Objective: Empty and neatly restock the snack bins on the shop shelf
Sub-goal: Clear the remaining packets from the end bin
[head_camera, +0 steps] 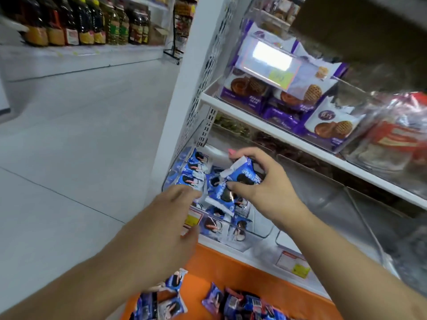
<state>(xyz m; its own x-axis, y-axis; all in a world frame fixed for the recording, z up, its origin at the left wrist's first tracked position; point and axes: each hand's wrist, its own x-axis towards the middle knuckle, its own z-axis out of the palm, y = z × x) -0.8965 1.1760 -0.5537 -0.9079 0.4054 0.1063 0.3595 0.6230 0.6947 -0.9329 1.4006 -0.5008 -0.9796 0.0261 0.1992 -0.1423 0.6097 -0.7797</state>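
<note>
Loose blue cookie packets [235,303] lie on the near orange ledge [231,269]. Above, the right hand [265,188] pinches a blue packet [242,175] over the clear bin [258,232] on the lower shelf; the left hand [171,218], fingers relaxed, reaches toward packets stacked inside.

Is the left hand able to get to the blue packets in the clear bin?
Probably yes. The left hand already hovers at the clear bin, whose top is open, right beside the blue packets; nothing lies between.
</note>
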